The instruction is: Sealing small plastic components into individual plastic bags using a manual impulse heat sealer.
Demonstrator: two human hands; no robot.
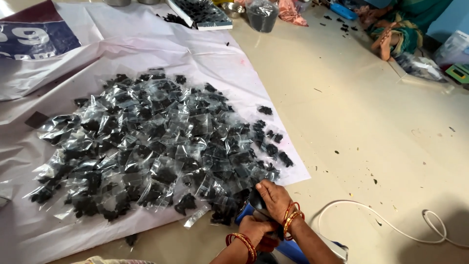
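The right hand (274, 197) lies palm-down, fingers closed over the top of a dark, rounded object (255, 199) at the near edge of the heap, and the left hand (257, 231) is curled in a grip just beneath it, close against what looks like a blue device (288, 247) on the floor; the two hands are pressed together, one above the other, and exactly what is pinched between them is hidden. Bangles (291, 217) sit on both wrists. Touching the hands on their far side spreads a large pile of small clear packets (156, 146) filled with black pieces, lying on a white plastic sheet (205, 54) on the floor. A white cable (391, 225) loops across the bare floor to the right, near the right forearm. My reading of the hazards: the loose pile is so close that a slip of either hand could scatter packets or drag one under the device; the bangles could snag a thin bag and tear it; a sweep of the arm could catch the cable and tug whatever it feeds. Farther off, a tray of black pieces (202, 12), a filled clear bag (262, 14) and another person's feet (386, 41) sit well apart.
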